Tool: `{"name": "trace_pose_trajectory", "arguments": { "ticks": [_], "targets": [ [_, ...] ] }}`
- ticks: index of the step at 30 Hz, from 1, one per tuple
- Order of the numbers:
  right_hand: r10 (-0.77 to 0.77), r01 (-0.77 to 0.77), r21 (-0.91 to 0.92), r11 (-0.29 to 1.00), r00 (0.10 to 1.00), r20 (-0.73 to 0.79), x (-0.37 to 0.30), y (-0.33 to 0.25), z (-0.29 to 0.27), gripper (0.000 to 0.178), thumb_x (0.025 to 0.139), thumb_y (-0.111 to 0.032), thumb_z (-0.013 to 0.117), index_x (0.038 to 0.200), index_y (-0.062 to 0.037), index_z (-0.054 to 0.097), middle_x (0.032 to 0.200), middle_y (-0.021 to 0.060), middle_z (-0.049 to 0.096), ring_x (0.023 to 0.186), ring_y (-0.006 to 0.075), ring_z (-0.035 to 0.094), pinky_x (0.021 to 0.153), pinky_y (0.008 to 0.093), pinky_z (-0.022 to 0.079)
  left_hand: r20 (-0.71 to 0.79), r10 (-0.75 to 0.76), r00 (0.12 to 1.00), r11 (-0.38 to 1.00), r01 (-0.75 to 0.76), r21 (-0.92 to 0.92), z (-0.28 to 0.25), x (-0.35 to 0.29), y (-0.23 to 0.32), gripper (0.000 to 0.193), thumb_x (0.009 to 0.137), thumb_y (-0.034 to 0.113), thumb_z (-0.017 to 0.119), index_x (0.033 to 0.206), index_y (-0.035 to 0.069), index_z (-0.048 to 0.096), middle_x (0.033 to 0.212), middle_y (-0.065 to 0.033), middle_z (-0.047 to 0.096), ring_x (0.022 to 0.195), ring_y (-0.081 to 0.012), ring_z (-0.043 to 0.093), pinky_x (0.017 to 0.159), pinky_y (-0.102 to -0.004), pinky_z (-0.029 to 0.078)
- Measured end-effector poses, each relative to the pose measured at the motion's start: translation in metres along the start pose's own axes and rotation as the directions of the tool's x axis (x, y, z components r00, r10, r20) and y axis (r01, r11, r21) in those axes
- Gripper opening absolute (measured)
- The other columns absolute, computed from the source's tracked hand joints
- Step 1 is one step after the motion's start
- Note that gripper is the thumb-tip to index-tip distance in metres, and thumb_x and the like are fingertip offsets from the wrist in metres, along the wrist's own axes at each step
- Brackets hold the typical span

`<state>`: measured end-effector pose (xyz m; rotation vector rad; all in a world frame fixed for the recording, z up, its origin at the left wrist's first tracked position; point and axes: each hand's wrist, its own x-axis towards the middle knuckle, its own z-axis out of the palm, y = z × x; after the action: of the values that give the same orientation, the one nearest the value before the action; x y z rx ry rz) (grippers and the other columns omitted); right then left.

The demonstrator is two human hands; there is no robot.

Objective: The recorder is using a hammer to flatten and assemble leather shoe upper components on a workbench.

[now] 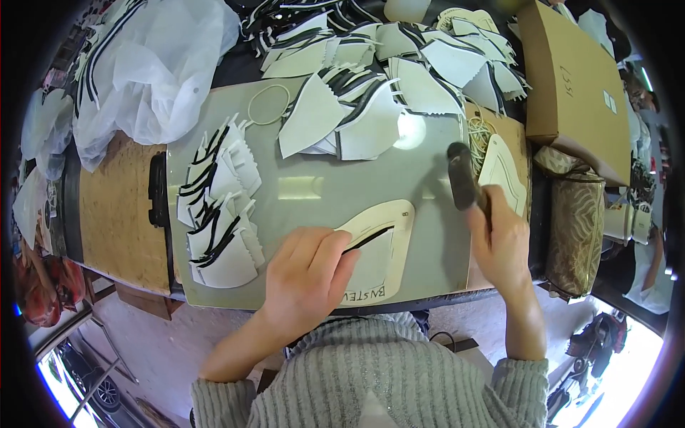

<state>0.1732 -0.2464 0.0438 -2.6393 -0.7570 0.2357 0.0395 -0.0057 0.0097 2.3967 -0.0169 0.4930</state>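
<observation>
Pressing flat, the left hand (307,274) pins a white piece (371,260) under a cream template (396,221) near the mat's (321,189) front edge; the right hand (499,242), clenched on a raised hammer (462,182), risks striking fingers or shifting the template.

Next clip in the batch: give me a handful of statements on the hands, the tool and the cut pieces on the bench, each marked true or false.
1. The right hand grips a dark hammer. True.
2. The left hand presses flat on a cream template lying on the grey work mat. True.
3. The hammer head rests on the template. False: it is raised to the right of the template, clear of it.
4. A stack of white pieces with black strips lies left of the left hand. True.
5. The brown cardboard box sits at the left end of the bench. False: it is at the far right.
</observation>
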Motion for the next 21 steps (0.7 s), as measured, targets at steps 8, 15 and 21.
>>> {"name": "trace_pose_trajectory", "arguments": {
  "ticks": [8,15,21],
  "targets": [
    [0.019,-0.047,-0.135,0.990,0.980,-0.197,0.003,0.026,0.021,0.034,0.093,-0.016,0.065,0.122,-0.0017,0.055,0.103,0.0205,0.064,0.083,0.0393,0.065,0.069,0.0449,0.052,0.076,0.051,0.996,0.990,-0.060,0.126,0.010,0.003,-0.006,0.016,0.078,-0.004,0.073,0.092,0.003,0.067,0.084,-0.0085,0.064,0.070,-0.0271,0.061,0.059,-0.0346,0.049],
    [-0.437,0.460,0.094,0.883,0.879,-0.191,-0.024,-0.017,0.013,0.040,0.077,-0.010,0.074,0.116,-0.0047,0.066,0.112,0.0110,0.062,0.103,0.0299,0.060,0.088,0.0427,0.049,0.194,0.055,0.979,0.998,-0.055,-0.007,-0.011,0.000,-0.003,0.052,0.068,0.028,0.085,0.109,0.006,0.063,0.105,-0.0088,0.060,0.095,-0.0305,0.057,0.083,-0.0422,0.043],
    [-0.557,0.564,0.100,0.820,0.826,-0.090,-0.031,-0.032,0.044,0.038,0.077,-0.015,0.072,0.114,-0.0079,0.067,0.112,0.0066,0.062,0.106,0.0246,0.060,0.094,0.0407,0.048,0.291,-0.086,0.953,0.993,0.058,0.103,-0.014,0.010,0.013,0.053,0.067,0.030,0.084,0.110,0.007,0.062,0.109,-0.0087,0.058,0.102,-0.0306,0.054,0.089,-0.0428,0.038]
  ]
}}
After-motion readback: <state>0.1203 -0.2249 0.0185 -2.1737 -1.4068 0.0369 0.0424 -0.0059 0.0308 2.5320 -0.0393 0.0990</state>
